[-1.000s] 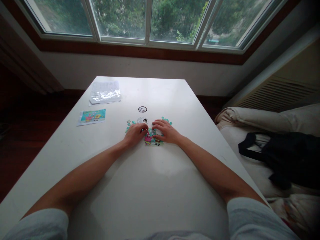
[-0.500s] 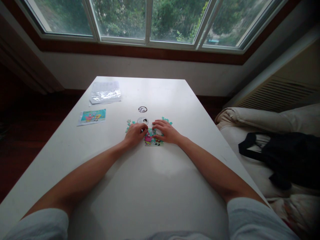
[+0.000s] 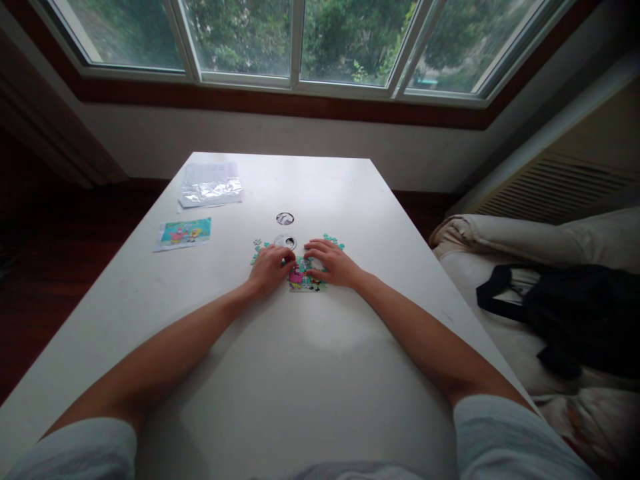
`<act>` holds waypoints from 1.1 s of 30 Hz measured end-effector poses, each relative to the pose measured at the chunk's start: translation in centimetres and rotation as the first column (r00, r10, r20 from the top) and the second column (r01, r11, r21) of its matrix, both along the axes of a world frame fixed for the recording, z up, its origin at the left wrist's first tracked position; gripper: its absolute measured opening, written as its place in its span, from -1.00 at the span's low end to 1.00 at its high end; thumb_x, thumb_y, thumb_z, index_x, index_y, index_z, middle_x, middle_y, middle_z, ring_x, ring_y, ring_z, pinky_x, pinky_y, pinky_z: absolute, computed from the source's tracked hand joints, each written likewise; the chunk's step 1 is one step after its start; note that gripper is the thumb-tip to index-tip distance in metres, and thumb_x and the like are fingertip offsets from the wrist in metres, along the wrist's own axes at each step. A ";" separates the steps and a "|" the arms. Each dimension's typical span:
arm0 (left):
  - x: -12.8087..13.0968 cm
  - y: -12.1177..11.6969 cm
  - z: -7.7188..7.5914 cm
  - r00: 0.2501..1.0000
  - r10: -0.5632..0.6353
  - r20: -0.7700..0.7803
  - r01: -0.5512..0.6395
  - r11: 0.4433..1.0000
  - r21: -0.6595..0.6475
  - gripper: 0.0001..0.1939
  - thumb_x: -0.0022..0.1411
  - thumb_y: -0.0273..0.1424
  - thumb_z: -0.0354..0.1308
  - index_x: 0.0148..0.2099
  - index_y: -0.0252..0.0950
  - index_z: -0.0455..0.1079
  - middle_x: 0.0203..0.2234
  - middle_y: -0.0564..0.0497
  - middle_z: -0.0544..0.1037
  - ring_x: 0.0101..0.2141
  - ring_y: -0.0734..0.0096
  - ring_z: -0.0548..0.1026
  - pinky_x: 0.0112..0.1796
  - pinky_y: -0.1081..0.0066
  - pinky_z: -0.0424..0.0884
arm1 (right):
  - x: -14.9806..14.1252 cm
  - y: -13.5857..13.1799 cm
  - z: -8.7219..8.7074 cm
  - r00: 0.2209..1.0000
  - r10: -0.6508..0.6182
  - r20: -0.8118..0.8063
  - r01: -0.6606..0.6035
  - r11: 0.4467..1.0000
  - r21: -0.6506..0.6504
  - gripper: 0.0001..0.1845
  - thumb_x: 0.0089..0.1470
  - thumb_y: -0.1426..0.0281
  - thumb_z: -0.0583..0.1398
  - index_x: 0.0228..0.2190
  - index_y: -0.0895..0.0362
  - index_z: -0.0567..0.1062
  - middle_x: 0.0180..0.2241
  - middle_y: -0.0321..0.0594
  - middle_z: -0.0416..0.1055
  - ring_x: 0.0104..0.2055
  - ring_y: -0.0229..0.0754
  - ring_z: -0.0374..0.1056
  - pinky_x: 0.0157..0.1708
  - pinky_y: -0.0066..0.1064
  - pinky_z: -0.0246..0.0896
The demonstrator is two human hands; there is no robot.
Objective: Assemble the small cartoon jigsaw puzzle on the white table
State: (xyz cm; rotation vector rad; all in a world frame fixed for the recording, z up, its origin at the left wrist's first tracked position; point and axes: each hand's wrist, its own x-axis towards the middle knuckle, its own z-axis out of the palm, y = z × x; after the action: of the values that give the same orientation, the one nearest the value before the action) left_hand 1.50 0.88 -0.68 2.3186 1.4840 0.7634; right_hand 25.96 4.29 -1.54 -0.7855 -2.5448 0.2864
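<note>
A partly assembled jigsaw puzzle (image 3: 301, 283) with pink, yellow and green cartoon figures lies flat on the white table. My left hand (image 3: 270, 268) is at its upper left edge, thumb and fingertips drawn together in a pinch. Whatever is between those fingertips is too small to make out. Over the puzzle's right side rests my right hand (image 3: 337, 263), fingers spread and touching it, covering part of the picture. Loose green jigsaw pieces (image 3: 257, 244) lie beyond my left hand, and more loose pieces (image 3: 333, 240) lie past my right fingers.
Beyond the hands are a round silvery disc (image 3: 284, 241) and a dark-rimmed round item (image 3: 285, 219). At left lie a cartoon picture sheet (image 3: 186, 233) and a clear plastic bag with papers (image 3: 210, 190). A sofa (image 3: 475, 233) with a black bag (image 3: 585, 313) stands right of the table.
</note>
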 end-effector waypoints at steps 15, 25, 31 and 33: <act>-0.2 0.1 -0.2 0.999 0.016 -0.039 -0.015 1.000 0.019 -0.93 0.28 -0.37 0.22 -0.23 -0.21 0.53 -0.30 0.01 0.61 -0.25 0.23 0.46 -0.14 0.24 0.28 | 0.0 0.0 0.0 1.000 0.010 -0.012 -0.010 1.000 -0.002 -0.61 0.20 0.11 0.28 -0.02 0.03 0.51 0.16 -0.04 0.42 0.31 0.12 0.21 0.29 0.09 0.14; -0.5 0.4 -0.4 0.999 -0.022 -0.048 0.023 0.999 0.024 -0.85 0.34 -0.33 0.18 -0.21 -0.20 0.58 -0.28 -0.02 0.60 -0.23 0.23 0.45 -0.14 0.23 0.30 | 0.1 0.0 0.0 1.000 0.007 -0.009 -0.007 1.000 -0.005 -0.61 0.20 0.12 0.28 -0.02 0.05 0.51 0.16 -0.02 0.41 0.31 0.12 0.20 0.30 0.09 0.12; -1.9 1.0 -0.4 1.000 -0.011 -0.004 0.011 0.999 0.053 -0.82 0.34 -0.41 0.15 -0.16 -0.19 0.60 -0.26 -0.01 0.60 -0.21 0.24 0.44 -0.11 0.22 0.31 | 0.2 0.1 0.0 1.000 0.001 0.002 -0.001 1.000 -0.007 -0.60 0.20 0.10 0.27 -0.02 0.05 0.51 0.17 -0.03 0.41 0.31 0.12 0.20 0.30 0.08 0.12; -2.2 1.1 -0.5 0.999 -0.042 -0.020 0.043 0.996 0.076 -0.80 0.33 -0.43 0.15 -0.15 -0.17 0.61 -0.24 -0.02 0.59 -0.20 0.23 0.42 -0.11 0.21 0.32 | 0.3 0.1 -0.1 1.000 -0.005 0.001 0.005 1.000 -0.007 -0.59 0.20 0.10 0.28 -0.01 0.04 0.51 0.17 -0.03 0.41 0.32 0.13 0.19 0.30 0.09 0.11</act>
State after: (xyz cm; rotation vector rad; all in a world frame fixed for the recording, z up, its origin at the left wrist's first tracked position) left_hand -0.72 1.94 -1.13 2.4111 1.4321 0.8025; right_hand 26.23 4.40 -1.66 -0.7950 -2.5433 0.2933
